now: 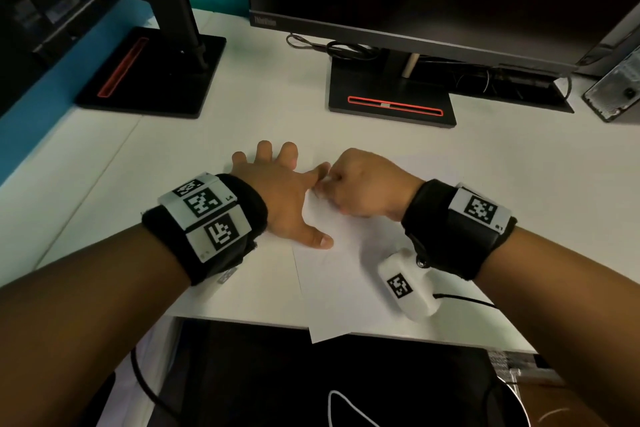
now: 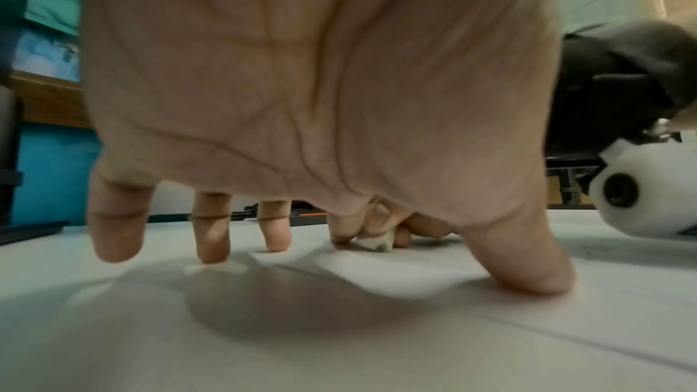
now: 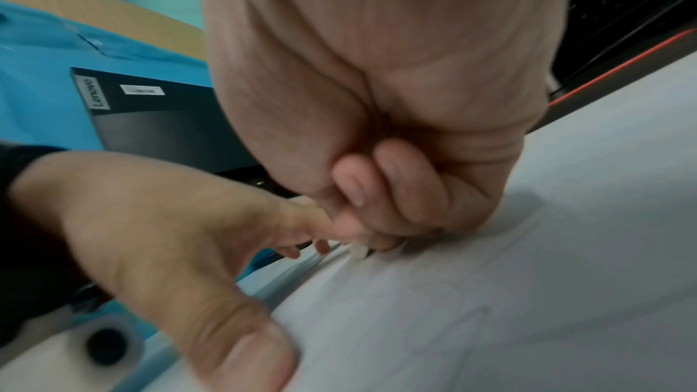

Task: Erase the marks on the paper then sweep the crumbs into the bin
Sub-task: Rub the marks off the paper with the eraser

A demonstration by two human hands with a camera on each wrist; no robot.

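Observation:
A white sheet of paper (image 1: pixel 339 274) lies on the white desk, its near corner hanging over the front edge. My left hand (image 1: pixel 280 191) lies spread on the paper's left part, fingers straight, thumb (image 2: pixel 528 264) and fingertips pressing down. My right hand (image 1: pixel 360 184) is curled, pinching a small white eraser (image 2: pixel 377 241) whose dirty tip touches the paper beside my left index finger. The eraser (image 3: pixel 358 251) shows under the curled fingers in the right wrist view. Faint pencil lines (image 3: pixel 501 237) run across the paper. No bin is in view.
A monitor stand (image 1: pixel 391 94) with a red slot stands behind the paper, and a second stand (image 1: pixel 152 76) sits at the back left. Cables (image 1: pixel 332 47) lie under the monitor. A computer case (image 1: pixel 616 90) is at the far right.

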